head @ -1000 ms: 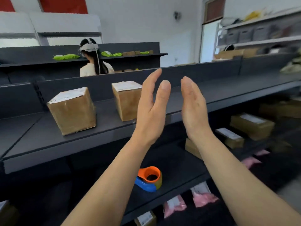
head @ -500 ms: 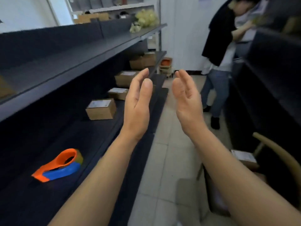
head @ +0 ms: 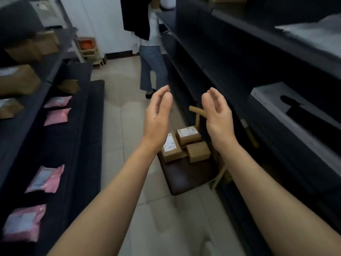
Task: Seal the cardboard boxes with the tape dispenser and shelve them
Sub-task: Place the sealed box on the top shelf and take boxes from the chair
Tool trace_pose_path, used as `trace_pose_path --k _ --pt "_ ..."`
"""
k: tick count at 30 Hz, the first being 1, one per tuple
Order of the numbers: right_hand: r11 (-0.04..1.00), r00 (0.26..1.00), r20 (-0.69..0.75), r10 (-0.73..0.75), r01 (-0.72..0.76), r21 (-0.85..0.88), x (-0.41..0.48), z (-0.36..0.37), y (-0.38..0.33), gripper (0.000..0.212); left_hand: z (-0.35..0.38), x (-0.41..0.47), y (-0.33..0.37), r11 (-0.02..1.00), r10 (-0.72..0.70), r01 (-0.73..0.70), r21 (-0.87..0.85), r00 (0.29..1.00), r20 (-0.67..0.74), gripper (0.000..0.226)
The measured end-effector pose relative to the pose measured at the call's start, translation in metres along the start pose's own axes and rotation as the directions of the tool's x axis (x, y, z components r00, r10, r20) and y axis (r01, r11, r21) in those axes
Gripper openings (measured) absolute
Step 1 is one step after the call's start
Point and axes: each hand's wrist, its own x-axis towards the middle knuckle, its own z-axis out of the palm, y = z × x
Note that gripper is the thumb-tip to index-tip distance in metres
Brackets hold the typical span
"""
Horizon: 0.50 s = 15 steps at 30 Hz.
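Both my hands are raised in front of me, palms facing each other, fingers straight and holding nothing. My left hand [head: 157, 117] and my right hand [head: 217, 117] hang above a dark-seated wooden chair [head: 184, 178] in the aisle. Three small cardboard boxes lie on that seat: one with a white label [head: 170, 147], one behind it with a label [head: 188, 135], and a plain one [head: 198, 151]. The tape dispenser is out of view.
Dark shelving runs along both sides of a tiled aisle [head: 125, 126]. The left shelves [head: 83, 126] hold pink mailer bags [head: 57, 114] and brown boxes [head: 18, 80]. A person in jeans [head: 152, 71] stands further down the aisle. The right shelves [head: 258, 89] carry white packages.
My view has swung right and down, from the left shelf with the tape dispenser to the aisle and the chair with boxes. Both hands stay raised and open.
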Motion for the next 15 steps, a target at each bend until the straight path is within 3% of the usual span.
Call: trace_pose_path --k 5,9,12,15 --pt "0.989 0.99 0.024 0.141 -0.14 -0.047 0.037 -0.039 0.05 0.062 0.052 0.018 -0.055 0.989 -0.138 0.138 0.049 0.99 0.003 0.039" --pt "0.973 0.975 0.055 0.216 -0.21 -0.098 0.07 -0.053 0.097 0.046 0.081 0.031 -0.101 0.969 -0.234 0.234 0.085 0.972 -0.002 0.039" --pt "0.941 0.949 0.052 0.312 -0.301 -0.155 0.089 -0.058 0.137 0.065 0.095 0.038 -0.137 0.943 -0.319 0.318 0.095 0.948 -0.004 0.039" --pt "0.909 0.922 0.042 0.385 -0.371 -0.188 0.107 -0.06 0.176 0.066 0.108 0.044 -0.174 0.912 -0.398 0.395 0.114 0.918 0.002 0.038"
